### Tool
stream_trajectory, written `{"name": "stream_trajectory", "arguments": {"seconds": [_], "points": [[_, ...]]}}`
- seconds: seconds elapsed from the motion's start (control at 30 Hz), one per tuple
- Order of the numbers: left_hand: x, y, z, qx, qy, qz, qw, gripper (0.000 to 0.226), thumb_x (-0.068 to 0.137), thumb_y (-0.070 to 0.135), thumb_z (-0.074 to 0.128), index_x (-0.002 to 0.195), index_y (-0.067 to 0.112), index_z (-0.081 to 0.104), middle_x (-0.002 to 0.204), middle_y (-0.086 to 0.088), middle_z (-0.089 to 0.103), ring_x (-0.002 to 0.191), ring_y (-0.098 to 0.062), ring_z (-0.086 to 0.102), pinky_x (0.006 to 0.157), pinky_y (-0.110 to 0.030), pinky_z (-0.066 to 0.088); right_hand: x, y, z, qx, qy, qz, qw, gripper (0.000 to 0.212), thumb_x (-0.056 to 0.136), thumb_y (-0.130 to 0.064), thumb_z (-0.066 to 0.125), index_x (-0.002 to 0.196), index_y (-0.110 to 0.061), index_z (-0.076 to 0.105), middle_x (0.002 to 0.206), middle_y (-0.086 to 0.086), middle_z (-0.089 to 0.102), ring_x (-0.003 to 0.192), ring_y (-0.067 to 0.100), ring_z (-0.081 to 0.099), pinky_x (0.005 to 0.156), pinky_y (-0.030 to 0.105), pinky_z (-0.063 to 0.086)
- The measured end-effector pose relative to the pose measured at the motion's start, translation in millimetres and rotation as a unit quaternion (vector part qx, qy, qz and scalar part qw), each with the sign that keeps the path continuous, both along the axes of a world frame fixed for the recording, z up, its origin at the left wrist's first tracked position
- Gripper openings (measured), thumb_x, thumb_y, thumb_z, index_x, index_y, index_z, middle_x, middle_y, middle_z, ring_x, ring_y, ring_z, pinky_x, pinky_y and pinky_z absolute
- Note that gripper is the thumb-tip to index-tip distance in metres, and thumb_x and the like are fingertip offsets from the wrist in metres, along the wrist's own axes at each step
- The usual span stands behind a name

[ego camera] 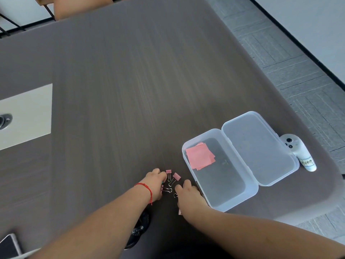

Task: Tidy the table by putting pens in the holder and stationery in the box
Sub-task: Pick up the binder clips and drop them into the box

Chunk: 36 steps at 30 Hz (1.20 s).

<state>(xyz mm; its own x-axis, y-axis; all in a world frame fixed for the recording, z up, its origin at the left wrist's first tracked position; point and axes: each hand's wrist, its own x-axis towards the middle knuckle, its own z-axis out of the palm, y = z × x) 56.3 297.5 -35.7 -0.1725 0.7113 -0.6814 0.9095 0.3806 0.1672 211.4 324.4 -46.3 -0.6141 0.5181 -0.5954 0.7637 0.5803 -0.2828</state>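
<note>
Several pink binder clips (173, 178) lie in a small cluster on the dark wooden table (130, 90), between my two hands. My left hand (155, 184), with a red string on its wrist, rests on the cluster's left side, fingers curled over a clip. My right hand (188, 193) presses down on the right side, fingers closed over clips beneath it. Just to the right stands a clear plastic box (248, 191), its lid (261, 146) flung open to the right, with pink sticky notes (200, 156) inside. A dark pen holder (138, 232) is partly hidden under my left forearm.
A white controller with a label (298, 152) lies beyond the box lid near the table's right edge. A phone (9, 245) sits at the bottom left corner. A light panel with a socket (24, 116) is set into the table at left.
</note>
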Motion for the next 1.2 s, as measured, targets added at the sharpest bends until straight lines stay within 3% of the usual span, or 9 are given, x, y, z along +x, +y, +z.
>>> {"name": "stream_trajectory", "arguments": {"seconds": [0.2, 0.37, 0.5, 0.57, 0.67, 0.8, 1.0, 1.07, 1.2], "points": [[-2, 1, 7, 0.000, -0.014, 0.003, 1.000, 0.024, 0.078, 0.009, 0.061, 0.097, 0.017, 0.050, 0.112, -0.006, 0.050, 0.102, -0.025, 0.050, 0.086, -0.033, 0.046, -3, 4, 17, -0.030, 0.014, 0.007, 0.999, 0.041, 0.088, -0.016, 0.065, 0.125, -0.012, 0.047, 0.123, 0.013, 0.046, 0.105, 0.027, 0.057, 0.092, 0.036, 0.051], [-11, -2, 22, 0.023, -0.050, 0.097, 0.994, 0.022, 0.075, 0.008, 0.060, 0.079, 0.019, 0.041, 0.100, -0.006, 0.055, 0.076, -0.020, 0.049, 0.066, -0.029, 0.044, 17, 25, 69, -0.026, 0.152, 0.043, 0.987, 0.024, 0.091, -0.018, 0.056, 0.113, -0.012, 0.059, 0.117, 0.010, 0.048, 0.102, 0.026, 0.054, 0.088, 0.036, 0.049], [-13, -1, 28, 0.013, -0.070, 0.143, 0.987, 0.026, 0.074, 0.007, 0.061, 0.073, 0.022, 0.040, 0.091, -0.004, 0.055, 0.069, -0.017, 0.047, 0.059, -0.027, 0.042, 61, 56, 84, -0.006, 0.256, -0.096, 0.962, 0.009, 0.089, -0.023, 0.057, 0.098, -0.025, 0.056, 0.105, -0.010, 0.045, 0.084, 0.010, 0.052, 0.076, 0.011, 0.041], [-12, 3, 32, 0.006, -0.099, 0.177, 0.979, 0.027, 0.073, 0.006, 0.062, 0.073, 0.024, 0.042, 0.086, -0.001, 0.055, 0.068, -0.016, 0.051, 0.058, -0.025, 0.045, 81, 69, 81, 0.013, 0.241, -0.133, 0.961, 0.012, 0.089, -0.026, 0.058, 0.100, -0.026, 0.057, 0.105, -0.015, 0.044, 0.088, 0.007, 0.051, 0.083, 0.013, 0.041], [-6, 11, 46, 0.013, -0.193, 0.260, 0.946, 0.026, 0.077, 0.001, 0.064, 0.080, 0.020, 0.046, 0.081, -0.001, 0.057, 0.063, -0.013, 0.060, 0.060, -0.022, 0.051, 106, 88, 79, 0.032, 0.176, -0.159, 0.971, 0.018, 0.092, -0.028, 0.053, 0.109, -0.027, 0.057, 0.117, -0.010, 0.049, 0.096, 0.014, 0.056, 0.089, 0.026, 0.049], [13, 23, 68, 0.028, -0.358, 0.353, 0.864, 0.025, 0.078, -0.009, 0.063, 0.085, 0.011, 0.049, 0.083, -0.008, 0.055, 0.062, -0.011, 0.056, 0.060, -0.019, 0.054, 124, 104, 75, 0.017, 0.131, -0.111, 0.985, 0.023, 0.094, -0.020, 0.045, 0.115, -0.017, 0.055, 0.122, 0.001, 0.049, 0.105, 0.022, 0.052, 0.086, 0.032, 0.048], [58, 50, 95, -0.075, -0.467, 0.299, 0.829, 0.027, 0.072, -0.007, 0.065, 0.087, 0.010, 0.051, 0.079, -0.004, 0.056, 0.062, -0.009, 0.059, 0.068, -0.023, 0.055, 132, 100, 74, 0.000, 0.132, -0.105, 0.986, 0.021, 0.093, -0.012, 0.043, 0.111, -0.012, 0.053, 0.116, 0.011, 0.050, 0.098, 0.030, 0.054, 0.081, 0.037, 0.048], [78, 65, 101, -0.073, -0.447, 0.273, 0.849, 0.030, 0.065, -0.002, 0.069, 0.083, 0.013, 0.052, 0.078, -0.006, 0.057, 0.063, -0.012, 0.057, 0.067, -0.024, 0.054, 134, 99, 73, -0.005, 0.122, -0.099, 0.988, 0.021, 0.093, -0.009, 0.042, 0.111, -0.009, 0.052, 0.117, 0.013, 0.049, 0.097, 0.032, 0.055, 0.080, 0.039, 0.049], [121, 99, 93, -0.009, -0.276, 0.250, 0.928, 0.031, 0.071, -0.004, 0.068, 0.073, 0.017, 0.045, 0.070, -0.001, 0.052, 0.051, -0.006, 0.055, 0.055, -0.018, 0.046, 139, 98, 70, -0.020, 0.089, -0.087, 0.992, 0.023, 0.093, -0.006, 0.042, 0.114, -0.005, 0.051, 0.121, 0.018, 0.049, 0.092, 0.029, 0.054, 0.080, 0.040, 0.050]]}}
